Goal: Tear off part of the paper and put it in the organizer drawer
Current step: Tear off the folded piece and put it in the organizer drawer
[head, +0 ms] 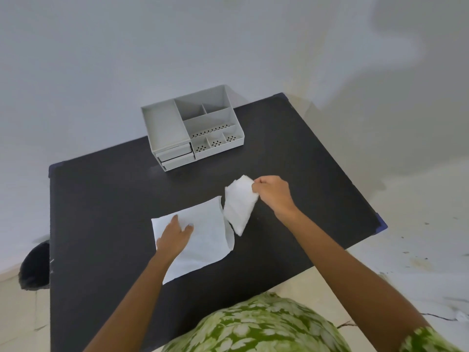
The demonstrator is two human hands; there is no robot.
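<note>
Spreading across the view, the dark worktop carries the grey organizer at its far edge, drawers facing the person. Nearer lies the paper, pinned flat by the open left hand. The right hand, nearer the organizer, pinches the torn piece, hanging lengthwise; the drawers lie ahead and leftward.

The organizer stands at the back of the table — its drawers front-left. Nearer, the paper lies flat; the torn piece sits just right of it — raised off the table.
</note>
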